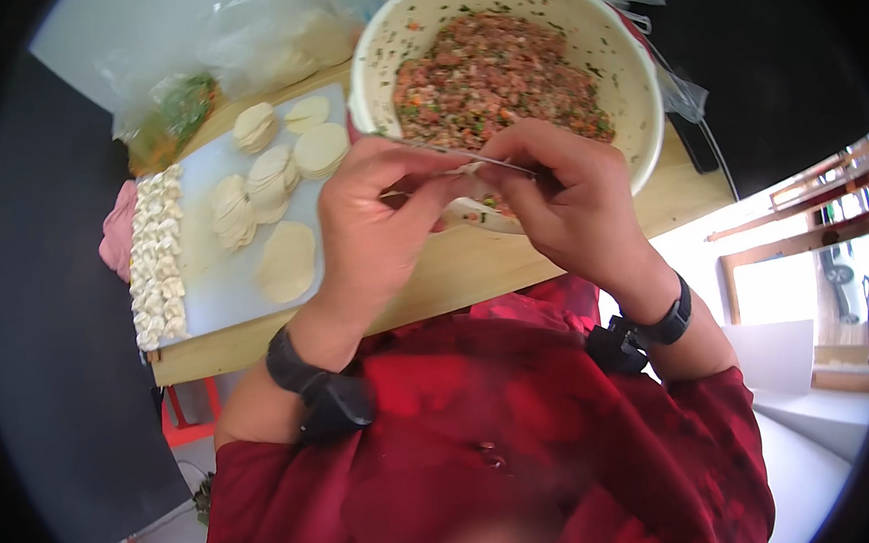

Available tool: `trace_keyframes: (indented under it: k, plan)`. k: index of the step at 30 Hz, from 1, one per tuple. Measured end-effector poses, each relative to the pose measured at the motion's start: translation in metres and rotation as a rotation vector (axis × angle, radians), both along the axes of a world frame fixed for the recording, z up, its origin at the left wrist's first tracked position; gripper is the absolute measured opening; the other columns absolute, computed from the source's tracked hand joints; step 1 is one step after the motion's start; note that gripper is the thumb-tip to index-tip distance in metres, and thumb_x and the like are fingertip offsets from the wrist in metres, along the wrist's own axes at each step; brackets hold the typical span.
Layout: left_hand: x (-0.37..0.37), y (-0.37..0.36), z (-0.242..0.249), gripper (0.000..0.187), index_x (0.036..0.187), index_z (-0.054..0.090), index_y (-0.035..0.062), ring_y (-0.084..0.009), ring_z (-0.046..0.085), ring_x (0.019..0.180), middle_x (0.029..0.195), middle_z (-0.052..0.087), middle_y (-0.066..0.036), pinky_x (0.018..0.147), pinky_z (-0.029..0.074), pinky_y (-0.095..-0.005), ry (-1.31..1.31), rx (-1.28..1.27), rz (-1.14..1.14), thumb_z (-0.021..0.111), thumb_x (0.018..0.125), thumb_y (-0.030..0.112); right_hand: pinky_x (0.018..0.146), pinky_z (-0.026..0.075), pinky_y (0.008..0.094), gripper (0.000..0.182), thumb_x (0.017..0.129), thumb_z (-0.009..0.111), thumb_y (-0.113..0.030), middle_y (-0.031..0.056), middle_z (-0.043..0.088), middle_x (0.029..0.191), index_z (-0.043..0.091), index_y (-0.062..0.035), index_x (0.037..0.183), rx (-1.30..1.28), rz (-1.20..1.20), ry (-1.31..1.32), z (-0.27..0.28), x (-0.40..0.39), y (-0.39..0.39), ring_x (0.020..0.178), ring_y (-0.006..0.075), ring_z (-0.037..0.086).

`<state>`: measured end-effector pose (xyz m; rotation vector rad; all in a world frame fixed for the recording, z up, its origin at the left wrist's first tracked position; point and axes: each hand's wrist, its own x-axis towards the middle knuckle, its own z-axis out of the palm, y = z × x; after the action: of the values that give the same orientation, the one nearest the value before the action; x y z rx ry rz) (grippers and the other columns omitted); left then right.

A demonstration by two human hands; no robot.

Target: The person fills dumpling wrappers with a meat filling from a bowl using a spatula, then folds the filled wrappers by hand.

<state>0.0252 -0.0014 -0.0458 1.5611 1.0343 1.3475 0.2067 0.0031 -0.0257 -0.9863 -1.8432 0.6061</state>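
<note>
My left hand (378, 215) and my right hand (576, 205) meet over the near rim of a large cream bowl (653, 116), fingertips almost touching. Between them is a small pale dumpling wrapper (471, 167), pinched by my left thumb and fingers and mostly hidden. A thin greyish utensil (504, 164) crosses above it, one end in my right fingers; its exact kind I cannot tell. Minced meat filling (504, 74) with green and orange bits fills the bowl's middle.
Left of the bowl, a white board (207, 304) carries several stacks of round wrappers (267, 179) and a single larger wrapper (286, 262). Rows of folded dumplings (160, 257) line its left edge. Plastic bags (269, 47) lie behind. A dark-handled tool (694, 143) rests right of the bowl.
</note>
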Motion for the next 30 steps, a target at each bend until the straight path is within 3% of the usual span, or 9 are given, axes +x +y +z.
trace_keyframes:
  k: [2,5,11,13,14,17,19,24,30]
  plan:
    - [0.005,0.003,-0.001,0.01,0.092,0.069,0.0019,-0.0072,0.062,0.07,0.085,0.06,-0.002,0.054,0.054,-0.0197,-0.131,-0.044,0.022,0.068,0.083,-0.003,0.053,0.042,0.0264,0.008,0.081,0.065,0.001,0.0054,0.055,0.067,0.062,-0.0024,0.087,0.07,0.006,0.0,-0.002,-0.009,0.002,0.057,0.0133,0.053]
    - [0.01,0.005,-0.004,0.006,0.087,0.065,0.0005,-0.0067,0.063,0.069,0.08,0.063,-0.003,0.055,0.055,-0.02,-0.35,-0.092,-0.017,0.068,0.084,-0.004,0.055,0.042,0.0251,0.011,0.082,0.059,0.008,0.0062,0.053,0.07,0.057,-0.0027,0.084,0.245,-0.052,-0.01,-0.007,-0.018,0.007,0.059,0.014,0.052]
    - [-0.006,0.008,-0.007,0.006,0.087,0.064,0.0,-0.0066,0.063,0.069,0.081,0.067,-0.004,0.056,0.055,-0.0201,-0.455,-0.091,-0.051,0.069,0.084,-0.001,0.063,0.043,0.0223,0.01,0.089,0.054,0.007,0.0021,0.057,0.073,0.058,-0.0019,0.091,0.1,0.024,0.113,-0.014,-0.032,0.006,0.068,0.0083,0.053]
    - [-0.035,0.017,0.0,0.005,0.089,0.066,0.0013,-0.0063,0.062,0.071,0.08,0.067,-0.003,0.058,0.054,-0.0216,-0.399,-0.092,-0.075,0.069,0.085,0.002,0.067,0.043,0.0204,0.015,0.092,0.052,0.005,0.0005,0.059,0.077,0.06,-0.0015,0.103,-0.048,0.009,0.179,-0.005,-0.037,-0.004,0.072,0.0064,0.055]
    - [-0.057,0.024,0.005,0.005,0.09,0.068,0.0026,-0.0059,0.062,0.071,0.08,0.067,-0.002,0.059,0.052,-0.0219,-0.234,-0.03,-0.014,0.069,0.085,0.004,0.069,0.043,0.0196,0.018,0.096,0.05,0.0,0.0003,0.06,0.079,0.061,-0.0017,0.11,-0.097,0.051,0.202,-0.005,-0.028,-0.003,0.075,0.006,0.056]
    - [-0.143,0.05,0.021,0.01,0.096,0.069,0.0074,-0.0044,0.061,0.079,0.085,0.068,0.002,0.063,0.046,-0.0198,0.157,0.071,0.15,0.068,0.086,0.007,0.069,0.043,0.02,0.018,0.1,0.049,-0.01,-0.0008,0.059,0.076,0.062,-0.0009,0.108,-0.21,0.052,0.181,-0.003,-0.002,0.001,0.074,0.0059,0.055]
    - [-0.204,0.071,0.024,0.008,0.092,0.07,0.0061,-0.0051,0.059,0.073,0.083,0.068,0.0,0.064,0.049,-0.0214,0.338,-0.007,0.386,0.07,0.084,0.009,0.068,0.042,0.0202,0.018,0.1,0.049,-0.011,-0.0008,0.057,0.074,0.063,0.0001,0.105,-0.248,0.02,0.176,-0.004,0.009,0.0,0.071,0.0057,0.052]
    - [-0.325,0.125,-0.032,0.008,0.092,0.07,0.0041,-0.0055,0.062,0.071,0.082,0.069,-0.001,0.059,0.051,-0.0221,0.473,-0.22,0.592,0.068,0.084,0.004,0.065,0.039,0.0206,0.019,0.1,0.051,-0.013,-0.0013,0.053,0.071,0.063,0.0011,0.101,-0.29,-0.025,0.157,-0.006,0.018,-0.005,0.068,0.0062,0.048]
    - [-0.342,0.146,-0.056,0.008,0.093,0.068,0.0005,-0.0083,0.065,0.071,0.083,0.068,-0.003,0.063,0.054,-0.0205,0.573,-0.27,0.733,0.064,0.087,0.002,0.063,0.037,0.0203,0.019,0.1,0.051,-0.014,-0.0015,0.052,0.07,0.064,0.0011,0.1,-0.271,-0.075,0.104,-0.003,0.02,-0.007,0.067,0.0062,0.047]
